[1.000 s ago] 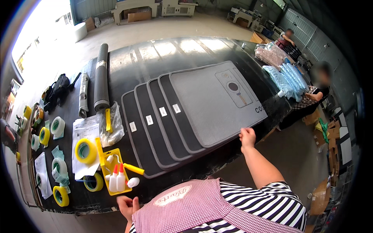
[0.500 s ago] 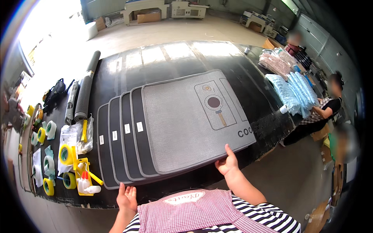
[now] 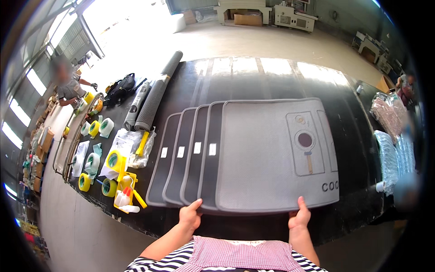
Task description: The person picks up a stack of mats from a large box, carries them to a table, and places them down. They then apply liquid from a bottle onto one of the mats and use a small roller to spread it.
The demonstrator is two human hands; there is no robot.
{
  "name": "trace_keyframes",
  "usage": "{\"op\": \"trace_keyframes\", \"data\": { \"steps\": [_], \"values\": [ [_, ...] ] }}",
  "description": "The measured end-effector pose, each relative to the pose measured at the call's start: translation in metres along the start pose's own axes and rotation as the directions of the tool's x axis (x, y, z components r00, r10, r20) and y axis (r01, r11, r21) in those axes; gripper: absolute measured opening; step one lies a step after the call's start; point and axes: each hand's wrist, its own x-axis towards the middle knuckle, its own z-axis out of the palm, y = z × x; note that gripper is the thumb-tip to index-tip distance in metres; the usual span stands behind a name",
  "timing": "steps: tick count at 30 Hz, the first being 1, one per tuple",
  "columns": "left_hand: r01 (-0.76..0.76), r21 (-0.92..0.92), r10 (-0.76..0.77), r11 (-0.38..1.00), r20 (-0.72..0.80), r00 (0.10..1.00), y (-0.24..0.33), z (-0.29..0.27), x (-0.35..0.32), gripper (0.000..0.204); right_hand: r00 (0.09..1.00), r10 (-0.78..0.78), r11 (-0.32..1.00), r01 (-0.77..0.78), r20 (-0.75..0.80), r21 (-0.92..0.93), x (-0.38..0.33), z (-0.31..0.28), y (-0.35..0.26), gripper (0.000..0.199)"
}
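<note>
A fanned stack of grey floor mats (image 3: 258,158) lies on the black table, the top one printed with a pan-like drawing and dark lettering. Toward the left, several dark mat margins (image 3: 174,165) stick out in steps, each with a small white label. My left hand (image 3: 190,216) pinches the near edge of the stack, its thumb on top and its fingers partly hidden below. Farther right along that same edge, my right hand (image 3: 299,216) grips likewise, thumb up over the top mat and fingers tucked beneath.
Left of the mats lie a dark roll (image 3: 158,95), tape rolls (image 3: 106,128), a yellow tray (image 3: 125,190) with white bottles, and a black bag (image 3: 121,89). Blue wrapped packs (image 3: 387,158) sit at the table's right end. A co-worker (image 3: 70,86) stands at far left.
The view has swung left, bringing a co-worker into sight. My left hand has moved from the stack's left corner rightward along the near edge and closed on it. My right hand still holds the edge.
</note>
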Motion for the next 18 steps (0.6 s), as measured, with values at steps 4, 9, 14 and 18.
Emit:
{"op": "trace_keyframes", "data": {
  "steps": [4,9,14,18],
  "values": [
    [-0.068,-0.085,0.074,0.994,0.071,0.995,0.034,0.088,0.087,0.026,0.996,-0.024,1.0,0.024,0.091,0.003,0.084,0.082,-0.011,0.037],
    [-0.125,0.006,0.123,0.992,0.112,0.986,0.1,0.212,0.205,0.024,0.983,-0.028,0.998,0.017,0.184,0.057,0.192,0.222,-0.034,0.043],
    [-0.292,-0.31,0.334,0.905,0.089,0.938,0.149,0.28,0.326,0.024,0.818,0.023,0.941,0.176,0.574,-0.288,0.24,0.303,-0.051,0.06],
    [-0.174,-0.534,0.392,0.827,0.327,0.86,0.133,0.273,0.313,0.044,0.67,-0.16,0.73,0.575,0.725,-0.37,0.159,0.243,-0.031,0.039]
  ]
}}
